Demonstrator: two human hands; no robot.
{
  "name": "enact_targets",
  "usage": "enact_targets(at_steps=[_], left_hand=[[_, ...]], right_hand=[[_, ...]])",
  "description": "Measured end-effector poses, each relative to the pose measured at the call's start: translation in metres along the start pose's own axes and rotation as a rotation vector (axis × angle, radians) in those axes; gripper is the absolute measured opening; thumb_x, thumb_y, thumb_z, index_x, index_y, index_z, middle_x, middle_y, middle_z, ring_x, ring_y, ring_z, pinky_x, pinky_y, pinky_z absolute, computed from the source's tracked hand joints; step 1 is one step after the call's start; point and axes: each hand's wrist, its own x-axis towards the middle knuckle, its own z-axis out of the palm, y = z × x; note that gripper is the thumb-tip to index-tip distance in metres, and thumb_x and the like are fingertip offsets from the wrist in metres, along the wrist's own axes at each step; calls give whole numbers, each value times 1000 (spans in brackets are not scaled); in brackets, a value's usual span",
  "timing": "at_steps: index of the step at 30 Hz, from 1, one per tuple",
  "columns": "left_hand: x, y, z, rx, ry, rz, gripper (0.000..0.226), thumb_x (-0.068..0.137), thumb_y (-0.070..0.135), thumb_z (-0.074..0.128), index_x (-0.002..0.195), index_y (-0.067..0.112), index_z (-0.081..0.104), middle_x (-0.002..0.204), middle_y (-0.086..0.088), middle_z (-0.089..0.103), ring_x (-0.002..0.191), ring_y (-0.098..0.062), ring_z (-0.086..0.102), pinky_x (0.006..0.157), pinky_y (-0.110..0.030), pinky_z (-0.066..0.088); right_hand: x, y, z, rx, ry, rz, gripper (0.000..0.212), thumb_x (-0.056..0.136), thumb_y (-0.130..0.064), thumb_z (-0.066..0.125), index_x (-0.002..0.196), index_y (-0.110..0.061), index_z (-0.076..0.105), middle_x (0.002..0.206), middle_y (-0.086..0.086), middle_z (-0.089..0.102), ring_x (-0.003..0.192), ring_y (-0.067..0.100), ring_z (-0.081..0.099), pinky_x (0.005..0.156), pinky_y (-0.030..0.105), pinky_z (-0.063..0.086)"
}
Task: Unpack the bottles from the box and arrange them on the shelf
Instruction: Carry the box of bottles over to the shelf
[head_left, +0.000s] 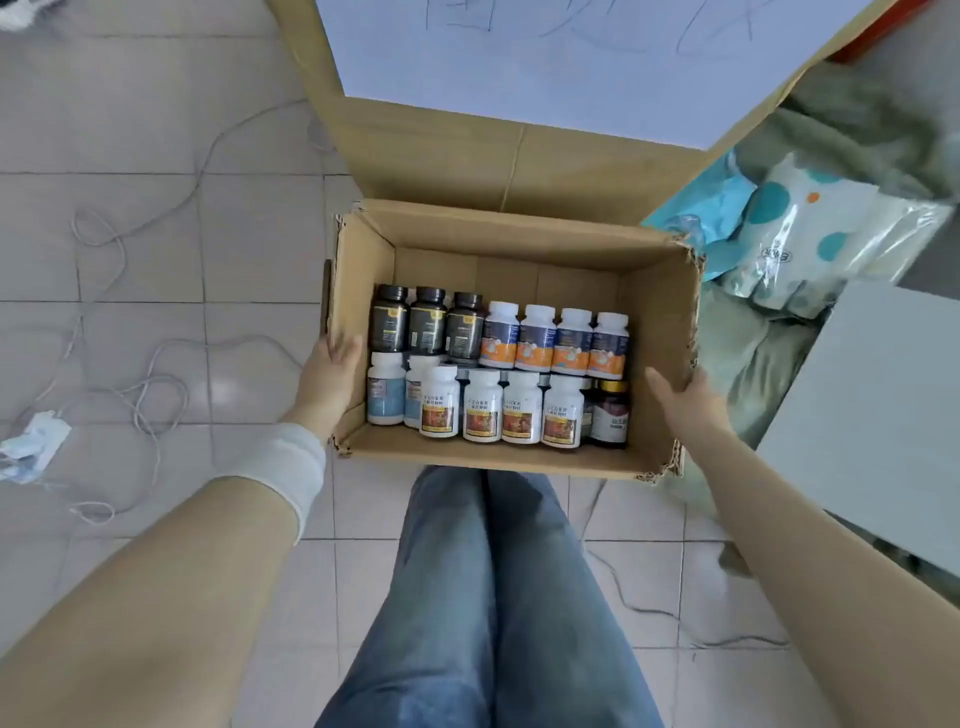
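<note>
Just past the knees in jeans (493, 597), the cardboard box (493, 454) is held between both hands: the left hand (330, 376) grips its left wall at the rim, and the right hand (685, 397) grips its right wall, thumb on the inner side. The bottles (483, 405) are all inside it in two rows. The near row has white bottles and a gold-capped dark bottle (609, 415), and the far row has three dark bottles (428, 322) and four white bottles with orange labels (553, 340).
</note>
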Motion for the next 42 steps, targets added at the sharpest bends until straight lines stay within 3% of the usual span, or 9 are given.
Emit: enact_targets(at_steps=[3,7,12,17,22,29,33,38,42], left_hand=[[13,-6,3,9,36,-25,49,99,36,38,135,3,43,132,-21,52,123,-36,48,101,-39,38],[16,-8,0,159,27,8,46,101,32,36,133,0,46,130,-23,54,122,-38,49,99,-37,38],[13,-5,-9,293,5,56,44,101,29,37,121,-7,52,118,-28,58,110,-39,54,87,-34,40],[-7,-5,-19,340,-6,76,43,101,28,37,113,-10,54,110,-28,59,106,-39,55,76,-29,34],[-33,-3,-38,367,-44,142,42,101,27,37,117,-8,54,113,-27,60,107,-38,55,81,-30,36],[-54,2,-70,516,-75,281,40,101,27,37,100,-7,57,89,-18,52,101,-37,55,72,-28,31],[-68,2,-84,595,-66,361,44,101,28,36,103,-12,56,100,-29,58,100,-39,55,72,-31,33],[-96,8,-85,745,-70,482,45,101,27,37,104,-13,56,103,-31,60,99,-41,56,78,-36,41],[-126,7,-65,842,-132,573,45,101,28,35,107,-12,54,109,-30,58,103,-41,54,77,-36,38]], right_hand=[[11,3,4,-6,37,-7,52,92,-38,51,126,2,45,124,22,56,117,38,51,95,43,40],[18,6,2,-191,18,-10,46,98,-31,42,112,12,51,112,31,58,110,45,52,88,45,41],[17,-3,-6,-300,-11,-32,45,99,-26,40,115,15,50,116,34,56,112,46,51,90,47,43],[-7,-3,-19,-326,8,-52,43,99,-23,39,116,16,48,117,34,55,113,44,50,87,41,42],[-53,16,-26,-241,47,3,40,99,-22,41,116,13,49,115,33,56,110,44,53,83,41,43],[-118,45,-16,-157,135,60,39,99,-23,42,110,13,52,109,32,59,104,42,57,78,38,44],[-153,66,-1,-61,184,117,40,98,-24,42,106,13,54,108,33,59,101,43,58,75,38,44],[-201,108,23,106,230,197,35,98,-22,43,109,10,53,109,31,58,102,42,56,72,37,40],[-241,165,53,276,256,295,33,97,-23,44,111,6,52,109,28,58,101,41,56,74,36,42]])
